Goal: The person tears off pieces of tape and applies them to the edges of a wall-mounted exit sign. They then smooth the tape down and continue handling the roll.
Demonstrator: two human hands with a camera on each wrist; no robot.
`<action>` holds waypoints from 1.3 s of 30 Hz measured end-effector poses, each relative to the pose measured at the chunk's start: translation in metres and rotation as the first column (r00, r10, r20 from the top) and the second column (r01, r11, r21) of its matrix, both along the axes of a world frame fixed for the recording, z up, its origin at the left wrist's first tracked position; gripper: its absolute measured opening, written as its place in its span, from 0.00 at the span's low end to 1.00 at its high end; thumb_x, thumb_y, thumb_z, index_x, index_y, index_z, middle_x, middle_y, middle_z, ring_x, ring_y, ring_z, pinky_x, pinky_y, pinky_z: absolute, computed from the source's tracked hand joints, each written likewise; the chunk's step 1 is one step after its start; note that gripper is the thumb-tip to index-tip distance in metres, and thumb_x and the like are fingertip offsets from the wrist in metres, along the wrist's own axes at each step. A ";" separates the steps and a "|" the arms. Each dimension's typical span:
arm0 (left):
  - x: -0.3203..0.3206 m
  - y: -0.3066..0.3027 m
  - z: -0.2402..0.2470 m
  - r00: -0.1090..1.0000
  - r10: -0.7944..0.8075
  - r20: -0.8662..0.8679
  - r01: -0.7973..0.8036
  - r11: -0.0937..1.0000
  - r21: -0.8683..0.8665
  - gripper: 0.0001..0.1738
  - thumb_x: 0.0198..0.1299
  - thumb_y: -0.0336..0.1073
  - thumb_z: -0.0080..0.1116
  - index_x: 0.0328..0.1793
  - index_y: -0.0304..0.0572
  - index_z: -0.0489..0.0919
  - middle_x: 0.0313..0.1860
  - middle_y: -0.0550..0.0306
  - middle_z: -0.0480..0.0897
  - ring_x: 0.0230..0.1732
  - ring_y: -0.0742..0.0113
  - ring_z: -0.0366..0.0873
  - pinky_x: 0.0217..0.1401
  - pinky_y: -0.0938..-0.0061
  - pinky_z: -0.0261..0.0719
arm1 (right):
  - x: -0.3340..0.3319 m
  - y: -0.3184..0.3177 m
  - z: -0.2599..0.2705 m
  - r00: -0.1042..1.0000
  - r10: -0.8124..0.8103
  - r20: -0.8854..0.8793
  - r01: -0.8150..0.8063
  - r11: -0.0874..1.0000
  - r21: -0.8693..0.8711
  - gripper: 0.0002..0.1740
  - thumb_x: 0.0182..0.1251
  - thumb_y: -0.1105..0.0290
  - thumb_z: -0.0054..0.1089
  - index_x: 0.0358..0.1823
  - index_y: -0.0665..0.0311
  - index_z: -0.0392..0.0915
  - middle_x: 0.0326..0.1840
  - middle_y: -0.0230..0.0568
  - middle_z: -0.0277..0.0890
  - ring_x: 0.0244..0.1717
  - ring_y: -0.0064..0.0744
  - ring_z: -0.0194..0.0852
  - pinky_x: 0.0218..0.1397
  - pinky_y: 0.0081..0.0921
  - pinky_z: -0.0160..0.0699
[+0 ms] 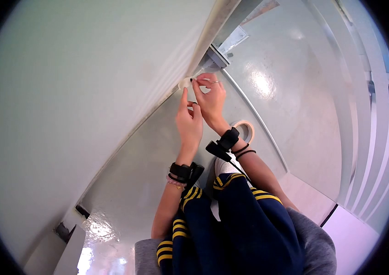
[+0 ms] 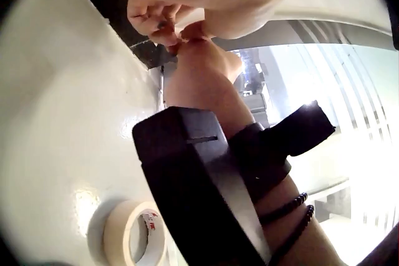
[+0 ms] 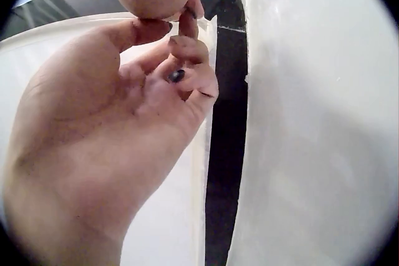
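The pale strip [image 1: 185,84], thin and perhaps a piece of tape, is up at the hands, close to the foot of the white wall [image 1: 89,68] where it meets the glossy grey floor [image 1: 135,160]. The right hand [image 1: 211,98] has its thumb and index finger pinched together on the strip's end nearer to it. The left hand [image 1: 189,123] reaches up beside it, index finger fairly straight with its tip at the strip's lower edge, and the other fingers loosely bent; whether that tip presses on the strip or only touches it, I cannot tell. In the wrist views the hands overlap and the strip itself is hard to make out. A roll of cream tape [image 1: 248,133] sits on the floor just beyond the right wrist, partly covered by it in the head view, with red print inside its core. Each wrist wears a black strap with a device; the right also has two dark bracelets [image 1: 246,151], the left a pink beaded one [image 1: 176,182]. Below are navy trousers [image 1: 249,220] with yellow stripes and a white shoe [image 1: 224,166].
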State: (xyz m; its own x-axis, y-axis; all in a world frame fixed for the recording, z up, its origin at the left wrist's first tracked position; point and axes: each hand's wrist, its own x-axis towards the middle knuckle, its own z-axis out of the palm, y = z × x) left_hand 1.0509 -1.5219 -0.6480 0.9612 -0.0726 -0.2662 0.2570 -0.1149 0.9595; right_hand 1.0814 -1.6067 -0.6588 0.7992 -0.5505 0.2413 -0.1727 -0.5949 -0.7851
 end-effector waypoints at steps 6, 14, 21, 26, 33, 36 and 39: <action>-0.002 0.006 -0.018 0.983 -0.119 0.140 0.078 0.960 0.270 0.34 0.58 0.28 0.50 0.73 0.36 0.59 0.33 0.53 0.77 0.28 0.68 0.73 0.34 0.74 0.73 | -0.001 0.001 -0.007 1.000 0.006 0.001 -0.006 1.000 -0.008 0.08 0.54 0.70 0.66 0.34 0.61 0.77 0.29 0.36 0.83 0.33 0.38 0.75 0.39 0.30 0.71; 0.003 0.012 -0.009 0.947 -0.307 0.088 0.197 0.779 0.596 0.37 0.58 0.32 0.53 0.75 0.40 0.55 0.40 0.52 0.74 0.43 0.55 0.76 0.43 0.62 0.75 | -0.001 0.002 -0.005 0.999 0.036 0.019 -0.035 0.996 -0.084 0.09 0.54 0.70 0.66 0.35 0.59 0.75 0.30 0.34 0.84 0.30 0.36 0.72 0.38 0.28 0.70; 0.011 0.015 -0.013 0.901 -0.420 0.113 0.194 0.621 0.760 0.42 0.55 0.33 0.56 0.76 0.45 0.53 0.38 0.51 0.74 0.40 0.53 0.74 0.46 0.61 0.71 | 0.001 0.003 -0.004 0.999 0.049 -0.004 -0.049 0.994 -0.102 0.09 0.54 0.71 0.66 0.35 0.59 0.75 0.31 0.33 0.84 0.29 0.36 0.74 0.38 0.28 0.70; 0.017 0.014 -0.016 0.875 -0.469 0.116 0.219 0.599 0.770 0.42 0.55 0.33 0.56 0.77 0.44 0.52 0.37 0.50 0.75 0.40 0.53 0.74 0.46 0.60 0.71 | 0.002 0.001 -0.008 0.991 0.117 0.066 -0.104 0.979 -0.173 0.09 0.54 0.72 0.65 0.35 0.61 0.77 0.31 0.33 0.83 0.27 0.36 0.75 0.37 0.28 0.71; 0.019 0.010 -0.017 0.909 -0.411 0.064 0.279 0.716 0.640 0.39 0.58 0.35 0.55 0.76 0.42 0.54 0.39 0.50 0.77 0.43 0.53 0.75 0.50 0.60 0.69 | 0.004 -0.001 -0.002 0.980 0.188 0.070 -0.162 0.946 -0.280 0.07 0.58 0.72 0.61 0.37 0.60 0.73 0.28 0.33 0.82 0.25 0.33 0.78 0.37 0.28 0.70; 0.017 0.013 -0.015 0.907 -0.416 0.065 0.262 0.678 0.686 0.39 0.58 0.35 0.54 0.75 0.41 0.55 0.39 0.51 0.77 0.43 0.55 0.75 0.50 0.61 0.68 | 0.006 -0.004 0.000 0.970 0.225 0.092 -0.186 0.930 -0.316 0.07 0.58 0.73 0.61 0.37 0.60 0.74 0.27 0.33 0.81 0.25 0.33 0.77 0.36 0.28 0.69; 0.016 0.014 -0.010 0.896 -0.441 0.051 0.256 0.607 0.752 0.38 0.57 0.34 0.54 0.75 0.41 0.56 0.38 0.52 0.77 0.43 0.56 0.75 0.49 0.62 0.68 | 0.006 -0.007 -0.001 0.966 0.236 0.104 -0.189 0.922 -0.339 0.07 0.57 0.74 0.62 0.36 0.60 0.74 0.25 0.32 0.80 0.24 0.33 0.77 0.35 0.27 0.68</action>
State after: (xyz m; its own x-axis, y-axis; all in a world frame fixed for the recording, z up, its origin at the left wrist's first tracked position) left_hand 1.0666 -1.5078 -0.6580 0.9392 -0.2920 -0.1807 -0.1470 -0.8175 0.5569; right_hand 1.0870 -1.6132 -0.6602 0.8339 -0.2441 0.4951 0.0837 -0.8306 -0.5505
